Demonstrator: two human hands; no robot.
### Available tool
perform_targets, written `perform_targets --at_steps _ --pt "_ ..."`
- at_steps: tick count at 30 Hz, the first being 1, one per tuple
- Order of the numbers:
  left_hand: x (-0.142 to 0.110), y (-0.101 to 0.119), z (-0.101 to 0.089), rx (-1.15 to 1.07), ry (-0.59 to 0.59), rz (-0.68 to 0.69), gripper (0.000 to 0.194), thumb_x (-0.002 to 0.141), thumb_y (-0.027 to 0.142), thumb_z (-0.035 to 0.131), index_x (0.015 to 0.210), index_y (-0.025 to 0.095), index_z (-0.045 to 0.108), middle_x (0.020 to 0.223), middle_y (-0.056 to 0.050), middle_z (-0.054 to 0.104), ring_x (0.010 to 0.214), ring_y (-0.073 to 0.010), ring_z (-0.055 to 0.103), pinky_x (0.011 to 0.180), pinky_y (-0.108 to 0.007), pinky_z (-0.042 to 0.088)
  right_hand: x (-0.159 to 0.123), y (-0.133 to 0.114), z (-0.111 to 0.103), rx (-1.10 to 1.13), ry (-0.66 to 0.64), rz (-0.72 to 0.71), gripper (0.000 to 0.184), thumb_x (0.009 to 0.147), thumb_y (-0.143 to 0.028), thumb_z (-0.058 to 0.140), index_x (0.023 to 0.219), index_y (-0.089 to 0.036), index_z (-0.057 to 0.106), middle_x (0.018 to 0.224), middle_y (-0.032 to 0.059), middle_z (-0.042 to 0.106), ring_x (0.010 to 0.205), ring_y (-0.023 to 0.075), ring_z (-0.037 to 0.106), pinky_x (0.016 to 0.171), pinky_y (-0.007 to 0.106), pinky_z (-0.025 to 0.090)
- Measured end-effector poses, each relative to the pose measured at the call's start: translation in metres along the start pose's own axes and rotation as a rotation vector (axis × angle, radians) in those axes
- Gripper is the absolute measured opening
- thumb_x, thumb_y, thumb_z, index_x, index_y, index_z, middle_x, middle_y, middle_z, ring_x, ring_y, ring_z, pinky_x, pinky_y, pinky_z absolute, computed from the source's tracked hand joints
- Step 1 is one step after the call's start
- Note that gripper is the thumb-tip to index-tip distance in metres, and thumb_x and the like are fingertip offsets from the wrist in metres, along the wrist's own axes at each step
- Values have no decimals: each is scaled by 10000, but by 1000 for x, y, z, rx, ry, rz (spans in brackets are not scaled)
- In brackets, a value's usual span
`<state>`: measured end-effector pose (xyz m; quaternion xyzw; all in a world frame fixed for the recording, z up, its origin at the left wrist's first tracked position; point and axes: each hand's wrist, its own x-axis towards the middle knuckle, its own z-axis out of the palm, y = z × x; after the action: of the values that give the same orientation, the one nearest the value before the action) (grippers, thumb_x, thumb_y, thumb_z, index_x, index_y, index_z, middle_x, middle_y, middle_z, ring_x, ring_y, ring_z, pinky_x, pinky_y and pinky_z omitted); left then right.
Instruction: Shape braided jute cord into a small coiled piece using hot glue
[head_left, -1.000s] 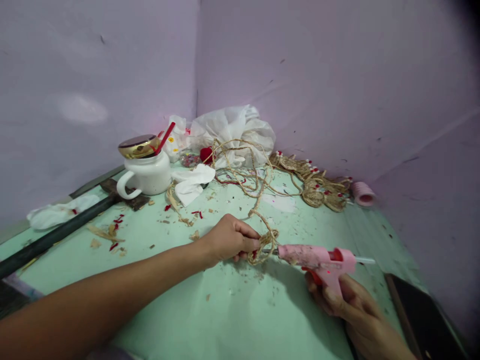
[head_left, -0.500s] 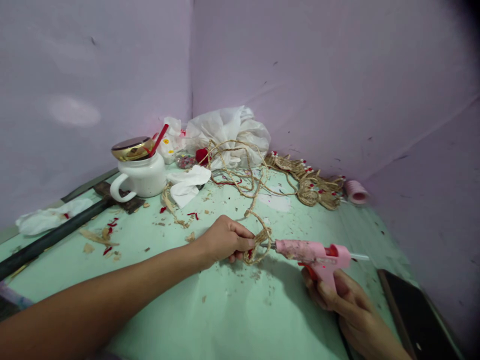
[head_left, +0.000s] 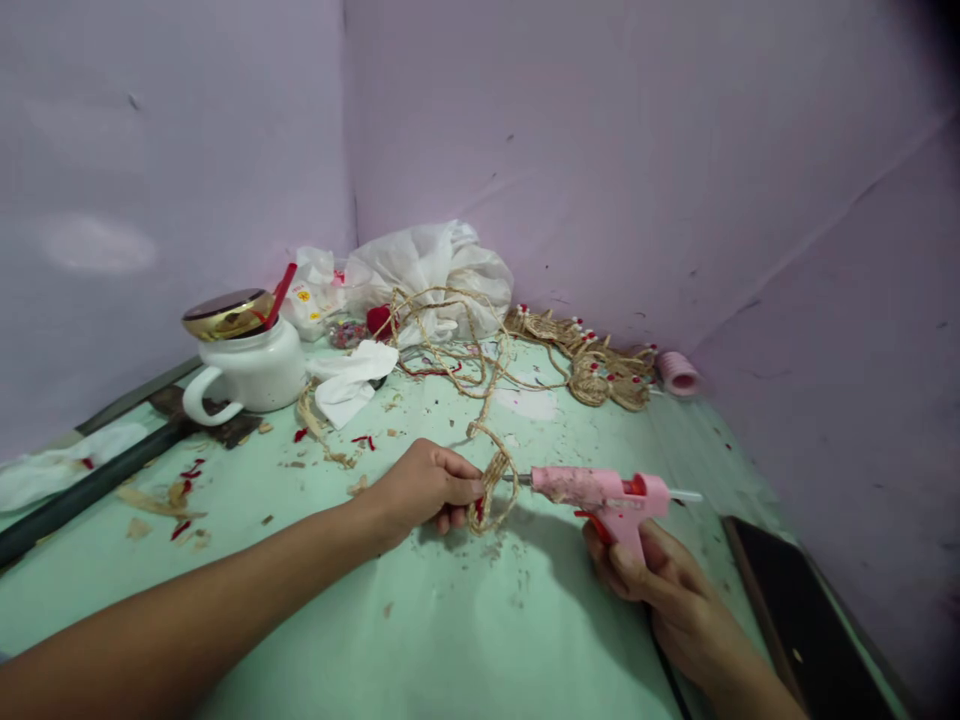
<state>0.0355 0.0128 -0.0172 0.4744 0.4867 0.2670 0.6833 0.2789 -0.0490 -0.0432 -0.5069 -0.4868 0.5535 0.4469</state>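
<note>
My left hand (head_left: 442,482) pinches a small coiled piece of braided twine (head_left: 492,488) that has a bit of red in it. From that piece a long braided cord (head_left: 491,395) runs back to a loose tangle on the table. In my right hand (head_left: 656,570) is a pink glue gun (head_left: 600,492), gripped by its handle with fingers at the red trigger. Its metal nozzle reaches through the cord loop to the twine piece; whether the tip touches is hard to tell. A clear glue stick (head_left: 686,496) sticks out of the gun's back.
Several finished twine pieces (head_left: 592,380) with red and white beads lie at the back right by a pink roll (head_left: 679,373). A white mug (head_left: 255,370), a hammer (head_left: 97,468) and scraps stand or lie left. A white plastic bag (head_left: 427,265) fills the corner; a dark phone-like slab (head_left: 802,610) lies right.
The whole view has shifted, so the table things appear further left. Both hands keep their holds, and the nozzle stays at the twine piece.
</note>
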Motion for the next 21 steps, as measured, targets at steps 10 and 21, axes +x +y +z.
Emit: perform_targets --at_steps 10,21 --pt "2 -2 1 -3 3 20 183 573 287 639 545 109 606 407 7 519 368 -61 427 344 -165 308 3 2 -6 -11 -40 -28 275 763 -441 613 715 -179 543 619 -17 438 542 105 337 504 244 267" --pt "1 -3 1 17 3 17 185 585 292 642 570 109 615 421 12 511 386 -64 427 366 -176 304 4 -1 -3 46 24 -5 286 726 -450 653 740 -175 576 627 -12 449 535 103 333 499 245 252"
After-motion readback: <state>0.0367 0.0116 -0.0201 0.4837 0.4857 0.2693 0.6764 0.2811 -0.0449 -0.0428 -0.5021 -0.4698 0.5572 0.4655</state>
